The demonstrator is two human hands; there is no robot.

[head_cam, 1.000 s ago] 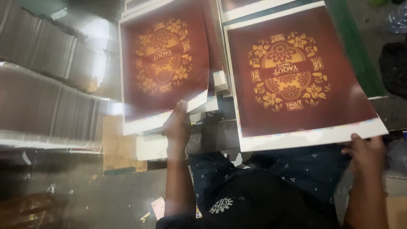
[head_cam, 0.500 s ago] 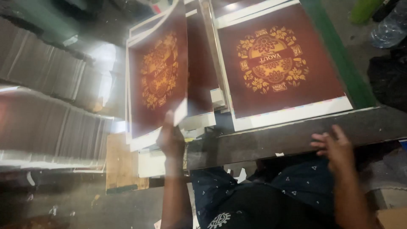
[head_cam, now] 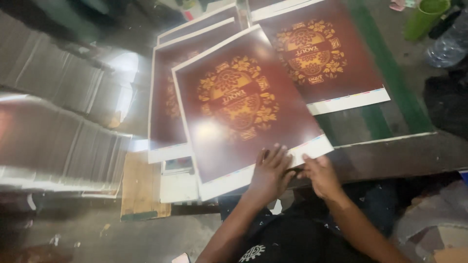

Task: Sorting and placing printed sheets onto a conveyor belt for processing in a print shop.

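**Two hands on a dark red sheet**

Far left, grey stacks of paper (head_cam: 53,141) lie in rows. Next comes a pile of dark red sheets (head_cam: 163,102) with white edges. A top sheet (head_cam: 239,107), dark red with a gold flower pattern, lies tilted across that pile. The left hand (head_cam: 270,170) lies flat on its white bottom edge, fingers spread wide, gripping nothing. The right hand (head_cam: 319,173) touches the same edge just beside it; its grip cannot be told. Another printed sheet (head_cam: 321,53) lies on the green bench (head_cam: 390,112). A green cup (head_cam: 423,17) stands far right.
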